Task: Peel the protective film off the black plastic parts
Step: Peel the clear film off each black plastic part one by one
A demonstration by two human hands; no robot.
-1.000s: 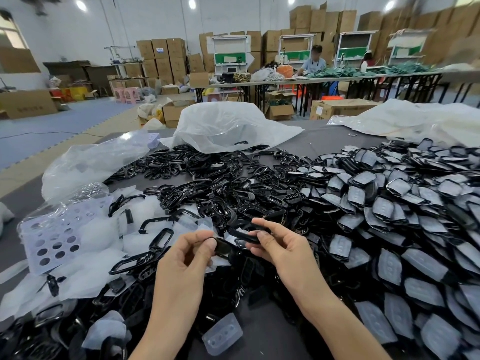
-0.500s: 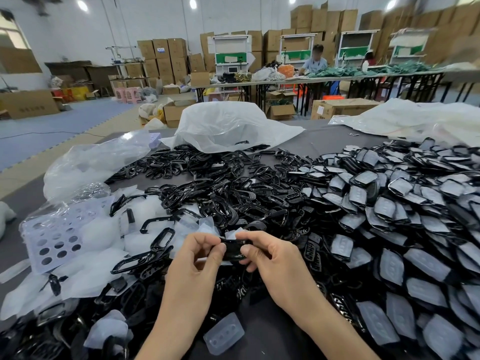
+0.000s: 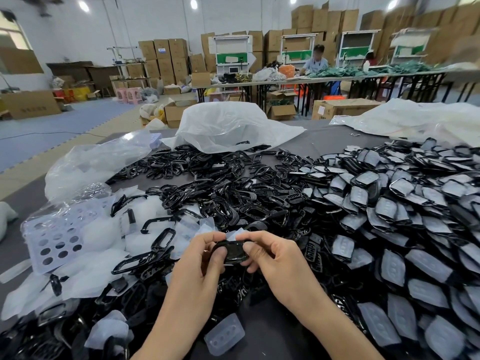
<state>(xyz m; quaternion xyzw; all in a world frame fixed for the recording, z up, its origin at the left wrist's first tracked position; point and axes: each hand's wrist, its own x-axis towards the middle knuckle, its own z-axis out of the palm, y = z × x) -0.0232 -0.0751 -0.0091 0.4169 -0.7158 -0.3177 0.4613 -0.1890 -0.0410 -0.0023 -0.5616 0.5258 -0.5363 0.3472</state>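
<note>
Two bare hands meet at lower centre of frame, both on one small black oval plastic part. Left hand: thumb and curled fingers pinch the part's left end. Right hand: thumb and forefinger pinch its right end, other fingers curled beneath. One corner of clear protective film sticks up behind the part's top edge. Right half of frame: heap of black parts with whitish film on them, too many to count. Centre: heap of bare glossy black frames, also uncountable. Left: drift of loose translucent film pieces and one lilac sheet punched with round holes. One clear moulded film piece lies alone at bottom centre. Three crumpled white plastic bags: left, upper centre, upper right. All on one grey table.
</note>
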